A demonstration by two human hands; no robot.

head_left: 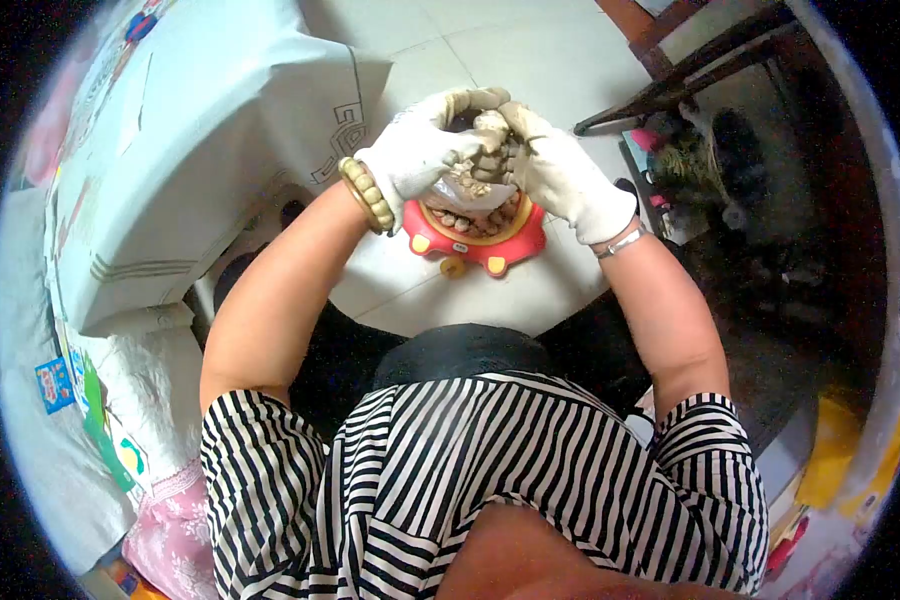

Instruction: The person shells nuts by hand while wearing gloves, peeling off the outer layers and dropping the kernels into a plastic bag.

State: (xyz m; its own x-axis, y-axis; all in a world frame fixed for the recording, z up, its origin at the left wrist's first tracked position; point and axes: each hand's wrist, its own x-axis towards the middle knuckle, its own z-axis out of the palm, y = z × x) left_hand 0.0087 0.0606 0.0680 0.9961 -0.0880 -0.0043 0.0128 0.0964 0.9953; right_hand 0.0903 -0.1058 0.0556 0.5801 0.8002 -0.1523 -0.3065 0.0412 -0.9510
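Note:
My left hand (415, 150), in a soiled white glove with a beaded bracelet at the wrist, curls its fingers around a grey-brown lumpy piece (492, 165). From the other side my right hand (567, 180), gloved too and with a silver bracelet, closes on the same piece. What kind of thing it is I cannot make out. Just below it hangs some whitish, crumpled material (475, 188), perhaps plastic. Under both hands stands a red and yellow low container or stool (470, 250), with several brown lumps (460, 220) showing inside its yellow rim.
A pale cloth with dark markings (220, 130) drapes over furniture on the left. Light tiles (410, 290) cover the floor. To the right are a dark wooden frame (690, 70) and a dark cluttered area with a dry plant-like bundle (685, 165). Pink fabric (170, 530) lies lower left.

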